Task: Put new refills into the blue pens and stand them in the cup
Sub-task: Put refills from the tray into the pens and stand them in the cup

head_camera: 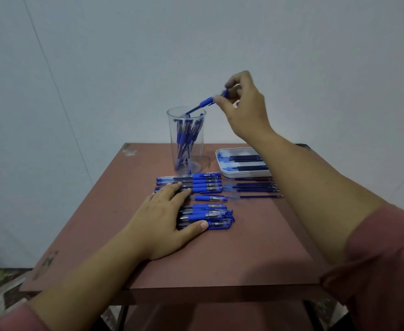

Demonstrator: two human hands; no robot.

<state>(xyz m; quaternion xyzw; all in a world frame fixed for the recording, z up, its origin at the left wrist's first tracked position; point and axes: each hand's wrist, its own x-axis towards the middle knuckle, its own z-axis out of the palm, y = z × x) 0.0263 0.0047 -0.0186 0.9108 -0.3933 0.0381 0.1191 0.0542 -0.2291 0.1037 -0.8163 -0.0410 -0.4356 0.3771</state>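
Right hand (241,108) raised over clear cup (186,139), fingertips pinching blue pen (205,102) by top end, tip tilted down inside rim. Cup at far side of table (244,247), holding more pens. Left hand (170,218) flat, fingers straight, resting on rows of pens (207,183). Loose refills (255,187) just beside white tray (244,174).

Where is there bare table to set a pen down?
Bare table lies between the pen pile and the near edge, and left of the cup and pen rows. The middle is crowded, with the tray and loose refills to the right.
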